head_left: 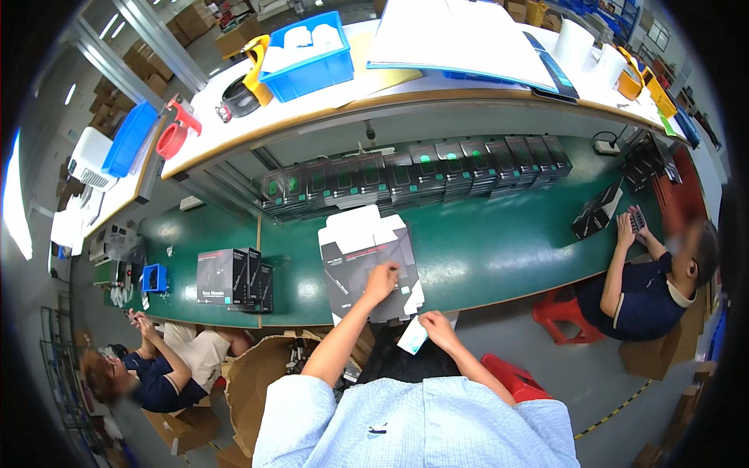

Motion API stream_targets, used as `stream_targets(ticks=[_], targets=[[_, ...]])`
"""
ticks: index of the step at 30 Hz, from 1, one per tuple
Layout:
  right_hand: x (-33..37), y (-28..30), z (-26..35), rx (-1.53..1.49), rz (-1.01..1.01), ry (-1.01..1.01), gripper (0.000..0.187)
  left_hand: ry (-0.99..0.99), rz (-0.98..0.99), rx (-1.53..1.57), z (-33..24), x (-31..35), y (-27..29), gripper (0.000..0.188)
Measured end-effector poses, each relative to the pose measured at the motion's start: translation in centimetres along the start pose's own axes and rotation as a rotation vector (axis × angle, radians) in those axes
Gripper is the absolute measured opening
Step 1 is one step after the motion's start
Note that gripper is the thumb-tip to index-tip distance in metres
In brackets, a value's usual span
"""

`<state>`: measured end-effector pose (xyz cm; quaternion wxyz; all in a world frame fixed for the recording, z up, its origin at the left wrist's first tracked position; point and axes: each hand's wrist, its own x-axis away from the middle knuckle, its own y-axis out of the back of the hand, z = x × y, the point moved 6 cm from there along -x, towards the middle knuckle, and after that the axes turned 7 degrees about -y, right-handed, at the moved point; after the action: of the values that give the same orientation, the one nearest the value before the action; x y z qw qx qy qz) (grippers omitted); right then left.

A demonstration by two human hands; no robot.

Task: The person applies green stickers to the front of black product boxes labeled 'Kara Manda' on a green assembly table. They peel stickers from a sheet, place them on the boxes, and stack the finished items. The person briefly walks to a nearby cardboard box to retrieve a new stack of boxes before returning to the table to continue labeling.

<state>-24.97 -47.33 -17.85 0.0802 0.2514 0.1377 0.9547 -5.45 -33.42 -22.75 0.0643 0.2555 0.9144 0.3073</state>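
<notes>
Flat black printed cartons [346, 292] with white flaps lie in a stack in front of me on the green bench. My left hand [381, 284] rests on the top carton, right of its middle. Its fingers are drawn together at the tips, and whatever they may hold is too small to make out. At the bench's near edge, my right hand [439, 327] pinches a small white label sheet [412, 336] with a pale blue-green patch. The sheet hangs tilted, just off the lower right corner of the cartons.
Several stacks of black boxes [367, 178] line the bench's back beneath a shelf [312, 117]. Upright black boxes [226, 277] stand to the left. Co-workers sit left [175, 366] and right [640, 281]. A large open cardboard carton [253, 382] and red stool [515, 380] flank me.
</notes>
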Motion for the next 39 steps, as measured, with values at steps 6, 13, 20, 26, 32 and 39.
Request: stream_targets(ticks=[6, 13, 20, 26, 32, 39], targets=[[-0.8, -0.1, 0.3, -0.002, 0.042, -0.019, 0.026, 0.543, -0.471, -0.515, -1.1, 11.1, 10.5, 0.088], [-0.5, -1.4, -0.2, -0.087, 0.171, 0.096, 0.022, 0.378, -0.6, -0.11, -0.9, 15.2, 11.5, 0.059], [4.6, 5.4, -5.6, -0.277, 0.194, 0.029, 0.019, 0.169, -0.539, 0.465, -11.7, 16.7, 7.8, 0.033], [12.4, 18.2, -5.2, -0.298, -0.343, 0.026, 0.015, 0.184, -0.262, 0.396, -16.1, 9.5, -4.9, 0.034], [13.3, 20.0, -3.2, -0.431, -0.504, -0.138, 0.022, 0.089, -0.221, 0.178, -17.5, 4.3, -11.3, 0.054], [9.6, 16.0, -1.8, -0.478, -0.512, -0.076, 0.02, -0.202, 0.356, 0.467, -23.8, 9.3, -8.1, 0.066]])
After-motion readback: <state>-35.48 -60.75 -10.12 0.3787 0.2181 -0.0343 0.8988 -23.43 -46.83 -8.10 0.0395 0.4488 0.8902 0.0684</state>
